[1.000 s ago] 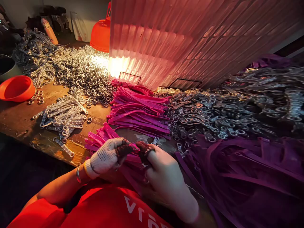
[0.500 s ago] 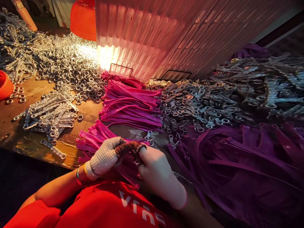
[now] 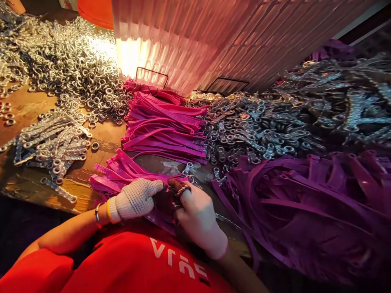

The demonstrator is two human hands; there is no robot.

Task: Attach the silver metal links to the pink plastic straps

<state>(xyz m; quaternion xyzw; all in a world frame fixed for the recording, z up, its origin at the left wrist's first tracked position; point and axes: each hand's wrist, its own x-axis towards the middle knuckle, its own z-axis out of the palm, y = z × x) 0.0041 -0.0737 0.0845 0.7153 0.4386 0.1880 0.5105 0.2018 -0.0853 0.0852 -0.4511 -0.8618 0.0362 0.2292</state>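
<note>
Both of my hands wear white knit gloves with dark red fingertips. My left hand (image 3: 136,200) and my right hand (image 3: 195,213) meet at the table's near edge, fingertips pinched together on a pink strap (image 3: 159,211) that runs under them. What else sits between the fingertips is hidden. A small stack of pink straps (image 3: 114,173) lies just left of my left hand. A bigger bundle of pink straps (image 3: 166,130) lies farther back. A few loose metal clips (image 3: 187,167) rest just beyond my fingers.
Heaps of metal rings (image 3: 85,77) and metal clips (image 3: 275,122) cover the wooden table (image 3: 27,183). Chained metal pieces (image 3: 51,142) lie at the left. Purple straps (image 3: 305,203) pile up at the right. A ribbed translucent panel (image 3: 214,40) stands behind, lit from within.
My two hands have closed together, fingertips now touching on the strap. The view has shifted, so the orange bowl at the left has left the frame.
</note>
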